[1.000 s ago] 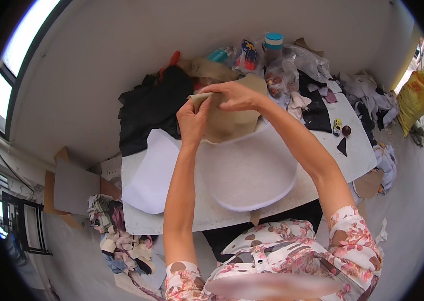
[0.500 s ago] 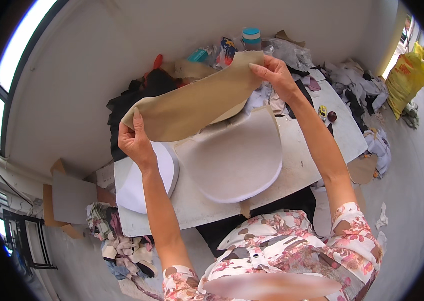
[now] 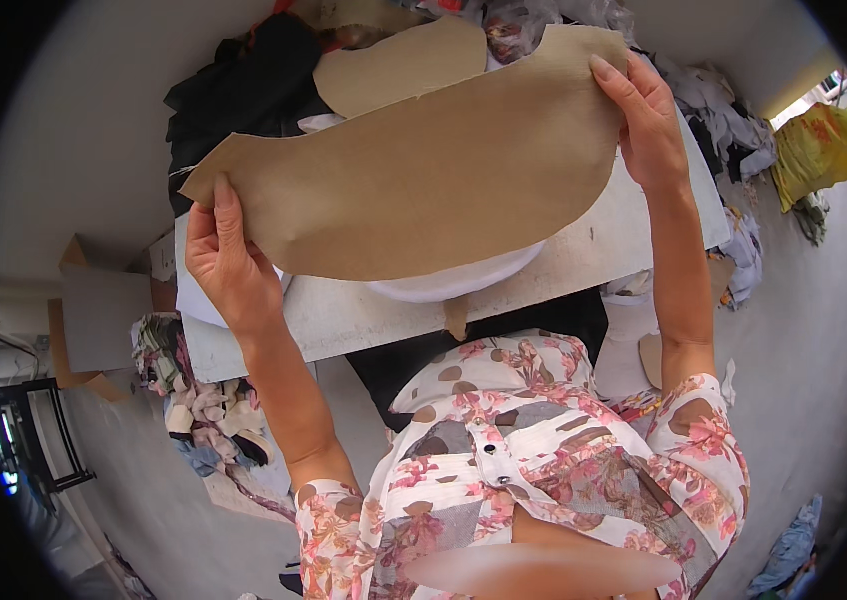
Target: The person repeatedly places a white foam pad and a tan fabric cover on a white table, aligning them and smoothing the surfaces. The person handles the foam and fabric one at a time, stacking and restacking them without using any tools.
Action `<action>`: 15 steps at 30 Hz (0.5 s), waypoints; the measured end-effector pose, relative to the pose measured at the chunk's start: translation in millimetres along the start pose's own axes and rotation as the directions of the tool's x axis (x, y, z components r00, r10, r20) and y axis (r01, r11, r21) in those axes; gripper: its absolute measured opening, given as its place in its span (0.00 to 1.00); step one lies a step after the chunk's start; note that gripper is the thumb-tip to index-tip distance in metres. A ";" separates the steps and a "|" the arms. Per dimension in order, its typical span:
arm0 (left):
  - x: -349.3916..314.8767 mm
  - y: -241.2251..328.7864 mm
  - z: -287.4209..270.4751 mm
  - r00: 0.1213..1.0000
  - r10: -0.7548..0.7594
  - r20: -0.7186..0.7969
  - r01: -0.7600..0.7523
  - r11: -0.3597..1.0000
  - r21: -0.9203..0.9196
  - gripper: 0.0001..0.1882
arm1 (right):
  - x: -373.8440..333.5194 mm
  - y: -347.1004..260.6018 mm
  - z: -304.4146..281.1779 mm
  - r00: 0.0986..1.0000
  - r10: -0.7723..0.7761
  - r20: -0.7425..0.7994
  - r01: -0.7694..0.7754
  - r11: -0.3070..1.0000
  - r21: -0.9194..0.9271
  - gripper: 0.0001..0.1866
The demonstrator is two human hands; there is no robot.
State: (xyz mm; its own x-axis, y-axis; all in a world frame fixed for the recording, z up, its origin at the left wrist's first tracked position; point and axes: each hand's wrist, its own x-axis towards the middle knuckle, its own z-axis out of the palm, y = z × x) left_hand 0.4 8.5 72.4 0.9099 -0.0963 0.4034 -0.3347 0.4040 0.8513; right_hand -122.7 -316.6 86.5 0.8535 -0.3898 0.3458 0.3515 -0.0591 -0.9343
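Observation:
Between my two hands a tan piece of fabric [image 3: 423, 180] with a curved lower edge is stretched out in the air. My left hand [image 3: 228, 255] pinches its left corner, thumb on the face turned to me. At the upper right corner my right hand [image 3: 648, 120] grips it the same way. Beneath the fabric, a white rounded cushion-like pad [image 3: 463, 282] lies on the table, mostly hidden. Only an edge of a second white pad [image 3: 205, 305] shows near my left wrist. Another tan fabric piece [image 3: 403, 62] lies at the back of the table.
The pale tabletop [image 3: 363, 335] has black cloth [image 3: 243, 90] heaped at its back left. Fabric scraps [image 3: 213, 420] pile on the floor at the left, beside a cardboard box [image 3: 108, 310]. To the far right stands a yellow bag [image 3: 823, 150].
The tan fabric has been brought closer to me and turned flatter, now covering most of the middle pad. Both hands keep their grip, spread wider. My view has tipped downward.

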 end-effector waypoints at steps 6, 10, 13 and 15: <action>-10.2 -16.7 -13.7 0.990 -0.138 -0.003 0.137 0.988 -0.067 0.09 | -9.1 16.6 -1.4 0.998 0.050 0.031 -0.051 0.999 0.009 0.17; -4.6 -45.5 -14.8 0.972 -0.234 -0.030 0.232 0.971 -0.057 0.10 | -3.3 38.7 -2.2 0.995 0.083 0.060 -0.083 0.997 -0.009 0.17; 1.4 -69.7 -17.5 0.947 -0.316 -0.062 0.319 0.946 0.059 0.11 | 3.0 60.6 -3.6 0.992 0.121 0.047 -0.115 0.986 -0.120 0.16; 5.2 -80.1 -21.3 0.938 -0.340 -0.065 0.346 0.914 0.214 0.11 | 9.3 81.4 -2.5 0.996 0.082 0.026 -0.074 0.972 -0.222 0.15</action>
State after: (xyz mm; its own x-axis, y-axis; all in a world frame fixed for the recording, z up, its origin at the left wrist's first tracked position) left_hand 37.2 -4.9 -0.8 0.9834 -0.1682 0.0675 -0.0437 0.1416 0.9890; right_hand -87.1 -327.3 13.5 0.8891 -0.3690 0.2706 0.1936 -0.2325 -0.9531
